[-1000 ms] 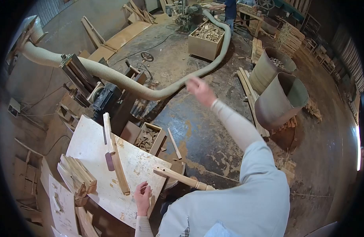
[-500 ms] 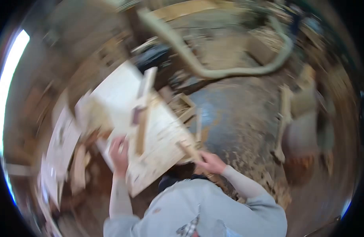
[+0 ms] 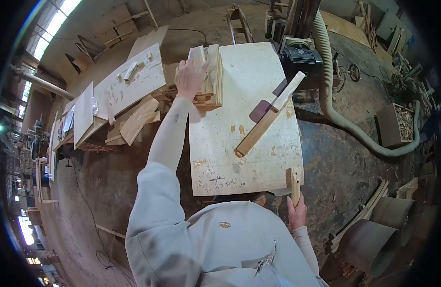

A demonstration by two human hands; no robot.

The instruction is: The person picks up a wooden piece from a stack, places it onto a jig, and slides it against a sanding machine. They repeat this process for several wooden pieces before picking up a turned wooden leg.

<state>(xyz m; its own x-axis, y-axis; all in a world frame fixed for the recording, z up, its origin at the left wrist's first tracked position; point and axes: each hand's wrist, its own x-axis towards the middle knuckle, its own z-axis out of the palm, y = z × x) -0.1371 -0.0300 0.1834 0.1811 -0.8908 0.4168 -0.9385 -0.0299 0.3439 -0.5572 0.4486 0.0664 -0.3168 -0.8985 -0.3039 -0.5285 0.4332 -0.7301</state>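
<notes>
Left to right, with the clock face centred on the worktop (image 3: 254, 172) and twelve at its far edge: out at nine to ten o'clock, a lower pale panel (image 3: 148, 76) bears small wooden blocks (image 3: 130, 71), and loose boards (image 3: 138, 119) lie at odd angles beside its near end. At eleven o'clock, the left hand (image 3: 189, 79) reaches to the stack of wooden strips (image 3: 214, 76) on the worktop's left edge. Its fingers touch the strips at the stack's left side; whether this grip is clenched or merely laid on them, I cannot tell. Handwritten marks (image 3: 223, 181) show at seven o'clock, near the close left corner.

A long wooden bar (image 3: 257, 131) lies slantwise on the worktop, its lower end towards six o'clock and the other towards two, where a paler strip (image 3: 288, 91) overlaps it. Two purplish pieces (image 3: 260, 111) sit against this pair on its left. At five o'clock, the right hand (image 3: 297, 212) grasps the near end of a wooden piece (image 3: 295, 187) with dark holes, its grip closed; the far end shows against the worktop's corner, contact unclear. A motor (image 3: 302, 58) stands beyond the edge at one o'clock, a ribbed hose (image 3: 329, 107) curves past three, and round bins (image 3: 366, 241) sit out at four.
</notes>
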